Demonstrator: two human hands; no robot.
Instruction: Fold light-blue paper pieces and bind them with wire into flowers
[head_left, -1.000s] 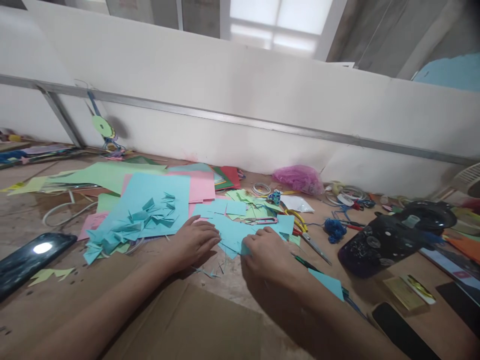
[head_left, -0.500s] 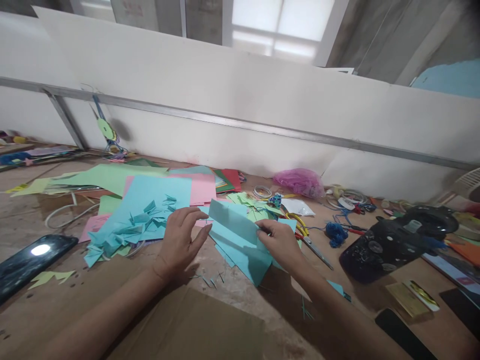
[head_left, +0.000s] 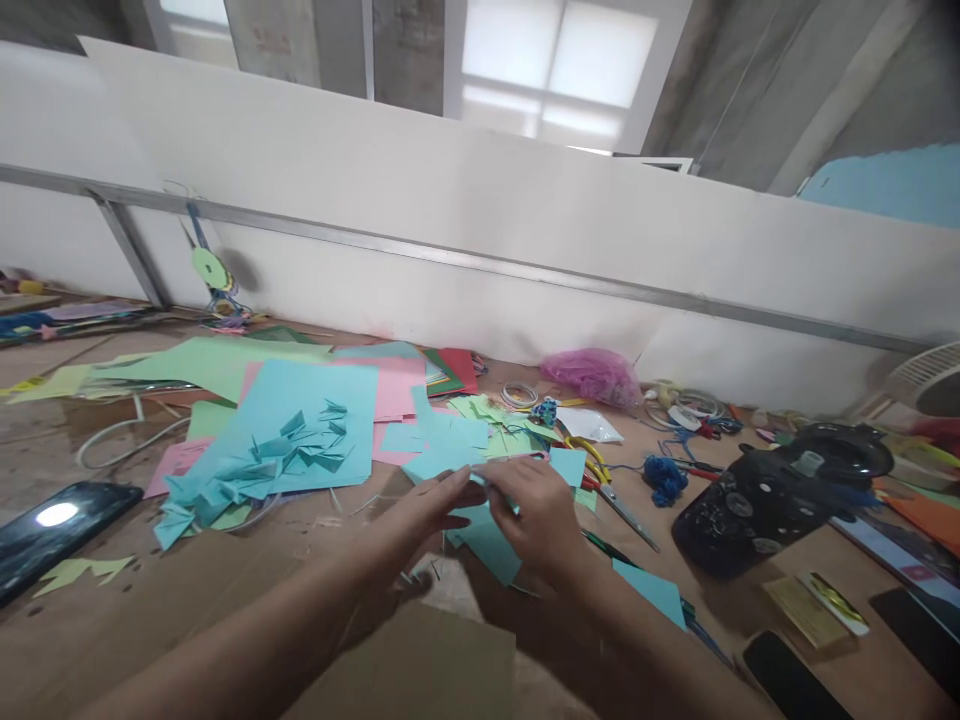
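Observation:
In front of me both hands meet over a work table. My right hand [head_left: 541, 508] is closed on a small piece of light blue paper [head_left: 478, 481], mostly hidden by the fingers. My left hand [head_left: 427, 515] comes in from the other side, its fingertips pressed together on the same paper. More light blue paper [head_left: 491, 545] lies beneath the hands, and cut pieces [head_left: 450, 432] lie just behind them. To the left, a heap of folded blue paper shapes [head_left: 259, 465] rests on a large blue sheet [head_left: 315, 385].
Yellow-handled scissors [head_left: 626, 515], blue yarn [head_left: 665, 480] and a dark bottle [head_left: 739, 510] stand or lie to the right. A phone [head_left: 64, 530] lies at left. Brown cardboard [head_left: 427, 665] is nearest me. A white panel [head_left: 420, 190] borders the back.
My left hand has moved right to meet my right hand, which has come slightly left and lower. The blue paper held up earlier is now mostly hidden between the fingers.

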